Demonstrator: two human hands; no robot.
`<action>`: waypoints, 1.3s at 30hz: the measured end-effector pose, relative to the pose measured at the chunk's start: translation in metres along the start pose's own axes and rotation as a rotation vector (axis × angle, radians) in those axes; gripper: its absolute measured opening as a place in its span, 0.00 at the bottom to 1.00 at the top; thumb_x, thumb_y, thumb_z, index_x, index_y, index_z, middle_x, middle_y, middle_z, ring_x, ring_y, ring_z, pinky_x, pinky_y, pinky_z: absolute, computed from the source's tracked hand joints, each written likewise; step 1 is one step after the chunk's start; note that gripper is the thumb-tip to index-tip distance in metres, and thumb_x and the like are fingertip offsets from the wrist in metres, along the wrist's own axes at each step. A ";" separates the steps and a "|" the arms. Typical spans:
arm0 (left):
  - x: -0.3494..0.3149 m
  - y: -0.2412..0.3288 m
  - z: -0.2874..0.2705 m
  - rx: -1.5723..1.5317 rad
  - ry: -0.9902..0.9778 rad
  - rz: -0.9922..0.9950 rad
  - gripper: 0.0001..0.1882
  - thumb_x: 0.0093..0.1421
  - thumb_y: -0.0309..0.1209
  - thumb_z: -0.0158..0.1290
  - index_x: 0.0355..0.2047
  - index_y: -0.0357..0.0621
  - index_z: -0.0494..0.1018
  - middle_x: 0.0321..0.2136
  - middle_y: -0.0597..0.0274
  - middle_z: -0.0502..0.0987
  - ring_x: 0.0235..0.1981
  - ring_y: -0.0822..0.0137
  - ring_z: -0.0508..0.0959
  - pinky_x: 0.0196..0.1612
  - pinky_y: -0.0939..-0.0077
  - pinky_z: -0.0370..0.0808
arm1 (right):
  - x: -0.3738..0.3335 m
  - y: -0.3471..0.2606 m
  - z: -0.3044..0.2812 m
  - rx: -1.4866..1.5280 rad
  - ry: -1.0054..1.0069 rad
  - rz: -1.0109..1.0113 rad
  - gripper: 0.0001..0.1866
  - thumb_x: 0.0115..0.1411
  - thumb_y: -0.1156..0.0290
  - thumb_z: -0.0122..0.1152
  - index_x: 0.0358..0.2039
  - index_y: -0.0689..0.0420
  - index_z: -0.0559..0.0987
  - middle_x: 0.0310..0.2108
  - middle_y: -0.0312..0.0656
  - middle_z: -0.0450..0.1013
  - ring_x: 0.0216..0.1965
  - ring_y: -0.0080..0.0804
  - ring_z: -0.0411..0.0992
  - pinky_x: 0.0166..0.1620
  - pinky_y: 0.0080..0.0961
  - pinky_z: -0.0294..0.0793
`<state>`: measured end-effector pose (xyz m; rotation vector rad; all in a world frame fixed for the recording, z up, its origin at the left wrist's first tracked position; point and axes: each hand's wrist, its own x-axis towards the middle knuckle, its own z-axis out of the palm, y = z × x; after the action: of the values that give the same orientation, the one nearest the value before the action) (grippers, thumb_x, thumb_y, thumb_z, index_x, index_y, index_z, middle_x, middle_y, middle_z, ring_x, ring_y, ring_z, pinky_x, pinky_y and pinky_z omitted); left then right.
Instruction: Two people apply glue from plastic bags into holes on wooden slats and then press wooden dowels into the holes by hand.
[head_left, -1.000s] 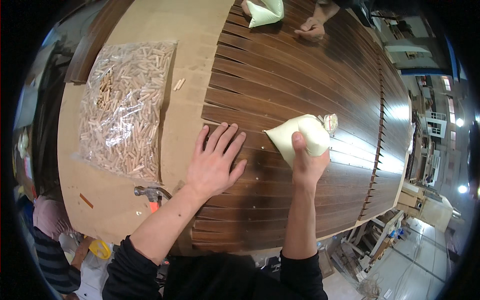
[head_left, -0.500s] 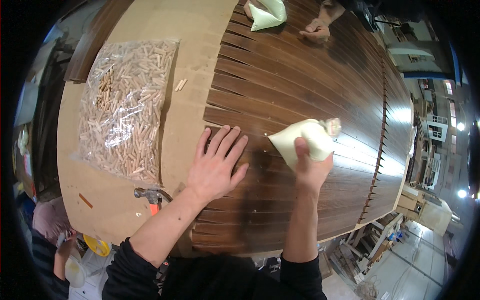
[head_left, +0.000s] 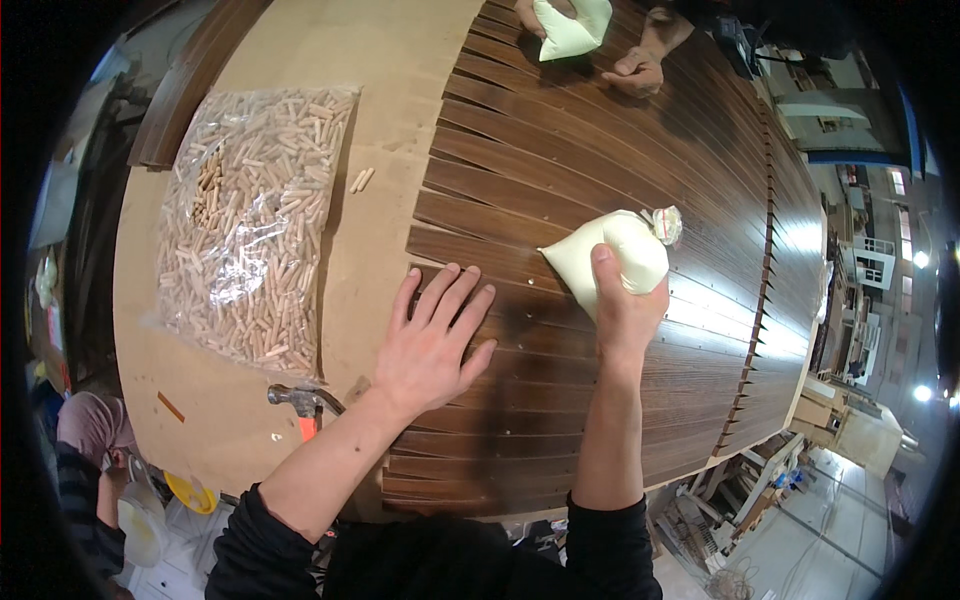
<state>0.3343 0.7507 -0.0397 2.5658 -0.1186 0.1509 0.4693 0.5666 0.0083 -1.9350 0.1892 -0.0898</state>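
Far out beyond the left hand's little finger lies a clear bag of wooden dowels (head_left: 250, 215) on the pale board (head_left: 390, 110), with a hammer (head_left: 300, 403) just beside that wrist. The left hand (head_left: 432, 340) rests flat, fingers spread, on the dark slatted panel (head_left: 560, 160). Just beside it, the right hand (head_left: 622, 305) is clamped around a cream glue bag (head_left: 610, 255), its pointed corner touching the slats toward the left hand. Well beyond both, another person's hand (head_left: 638, 72) rests by a second cream bag (head_left: 570, 25).
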 end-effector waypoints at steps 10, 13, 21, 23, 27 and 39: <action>0.001 0.001 -0.002 0.011 -0.007 -0.003 0.32 0.61 0.44 0.60 0.63 0.45 0.71 0.66 0.53 0.68 0.69 0.52 0.64 0.73 0.43 0.53 | 0.003 0.001 -0.001 -0.102 0.014 -0.011 0.27 0.56 0.66 0.77 0.53 0.63 0.79 0.48 0.45 0.80 0.48 0.32 0.78 0.52 0.32 0.78; 0.002 0.001 -0.002 0.016 0.001 -0.005 0.32 0.61 0.45 0.59 0.63 0.46 0.71 0.66 0.54 0.69 0.69 0.53 0.64 0.73 0.43 0.53 | 0.016 -0.002 -0.002 0.023 0.050 -0.038 0.27 0.57 0.65 0.76 0.54 0.64 0.78 0.48 0.45 0.79 0.49 0.32 0.78 0.53 0.32 0.77; 0.002 0.002 -0.003 0.032 -0.006 0.002 0.32 0.60 0.45 0.61 0.62 0.46 0.72 0.65 0.54 0.69 0.68 0.53 0.66 0.73 0.44 0.53 | 0.035 -0.005 0.011 0.054 0.000 -0.109 0.25 0.58 0.67 0.76 0.52 0.64 0.79 0.47 0.45 0.80 0.47 0.31 0.79 0.53 0.30 0.77; 0.001 0.002 -0.002 0.030 -0.001 -0.002 0.32 0.59 0.45 0.61 0.62 0.46 0.72 0.65 0.54 0.69 0.68 0.53 0.66 0.73 0.44 0.53 | 0.036 -0.002 0.014 0.035 -0.009 -0.110 0.25 0.57 0.67 0.77 0.52 0.64 0.80 0.46 0.44 0.81 0.46 0.30 0.79 0.52 0.30 0.77; 0.003 0.002 -0.002 0.024 0.002 -0.004 0.32 0.58 0.45 0.62 0.61 0.46 0.73 0.65 0.54 0.69 0.68 0.53 0.66 0.73 0.44 0.54 | 0.037 0.000 0.016 0.001 -0.027 -0.131 0.24 0.57 0.68 0.77 0.51 0.64 0.80 0.45 0.44 0.81 0.46 0.30 0.79 0.52 0.30 0.78; 0.003 0.004 -0.003 -0.001 -0.010 -0.006 0.33 0.58 0.44 0.62 0.61 0.45 0.73 0.65 0.53 0.69 0.68 0.52 0.65 0.73 0.43 0.53 | 0.060 -0.009 0.014 0.115 0.046 -0.119 0.24 0.61 0.68 0.74 0.54 0.65 0.78 0.49 0.46 0.80 0.49 0.31 0.78 0.54 0.31 0.77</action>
<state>0.3364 0.7489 -0.0353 2.5657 -0.1145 0.1351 0.5309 0.5721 0.0101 -1.8296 0.0964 -0.2196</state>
